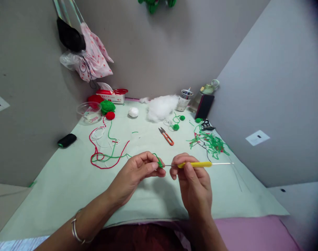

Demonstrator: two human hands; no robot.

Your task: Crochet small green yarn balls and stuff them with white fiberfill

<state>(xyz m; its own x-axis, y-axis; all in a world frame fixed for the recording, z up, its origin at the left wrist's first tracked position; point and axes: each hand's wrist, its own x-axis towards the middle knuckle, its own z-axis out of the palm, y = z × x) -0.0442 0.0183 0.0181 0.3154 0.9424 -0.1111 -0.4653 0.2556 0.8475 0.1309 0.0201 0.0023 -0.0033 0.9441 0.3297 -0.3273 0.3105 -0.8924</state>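
My left hand (144,166) is closed, pinching a small piece of green yarn (159,163) between thumb and fingers. From there a green strand trails left over the table. My right hand (194,177) grips the yellow handle of a crochet hook (201,164), thumb below and fingers over it. The hook lies almost level; its left metal end reaches the green yarn at my left fingertips, and its other metal end points right. Whether the tip is through a loop is too small to tell.
Thread snips (166,136) lie beyond my hands. Behind them sits white stuffing (163,108). Green yarn scraps (213,144) lie right, near a phone (204,106). Left are tangled red yarn (92,150), a green yarn ball (107,107), a clear tub (92,115) and a black spool (67,140).
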